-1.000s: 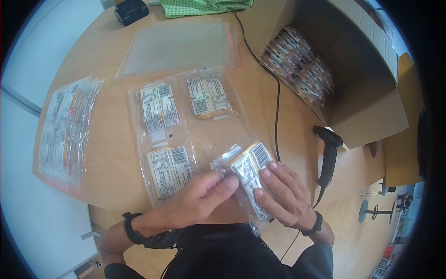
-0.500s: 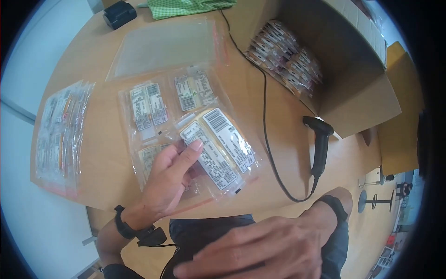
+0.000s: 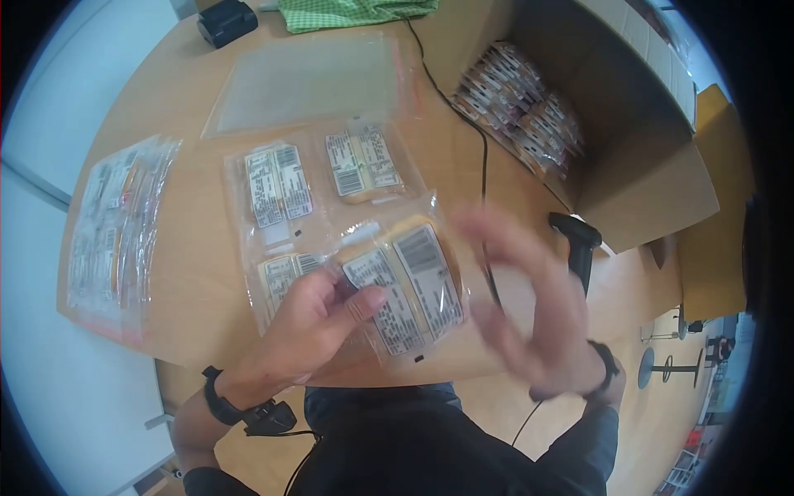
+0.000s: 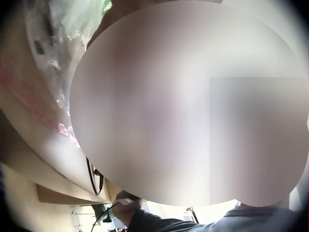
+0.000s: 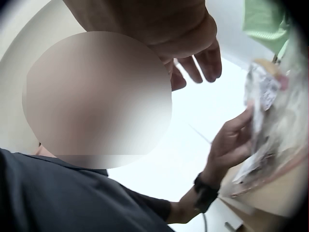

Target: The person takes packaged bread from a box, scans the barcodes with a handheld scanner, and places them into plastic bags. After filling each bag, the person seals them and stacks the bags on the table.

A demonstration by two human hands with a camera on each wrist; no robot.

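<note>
In the head view the left hand (image 3: 310, 326) pinches a clear packet (image 3: 405, 289) by its left edge, thumb on top. The packet has two white printed labels, one with a barcode. Beneath it lies a large clear bag with several labelled packets (image 3: 279, 186), partly covered by the hand and the held packet. The right hand (image 3: 538, 310), blurred, is raised to the right of the packet without touching it, its fingers spread and bent. In the right wrist view the left hand (image 5: 234, 140) grips the packet (image 5: 263, 89) from the side.
A stack of filled bags (image 3: 116, 231) lies at the table's left. Flat clear bags (image 3: 310, 83) lie farther back, near a green checked cloth (image 3: 356, 10) and a black device (image 3: 227, 23). On the right stand a cardboard box (image 3: 645, 182) with many packets and a black scanner (image 3: 579, 240) with a cable.
The right hand has let go of the packet, dropped toward the lap, then risen to the packet's right. The left hand still holds the packet, now turned more upright.
</note>
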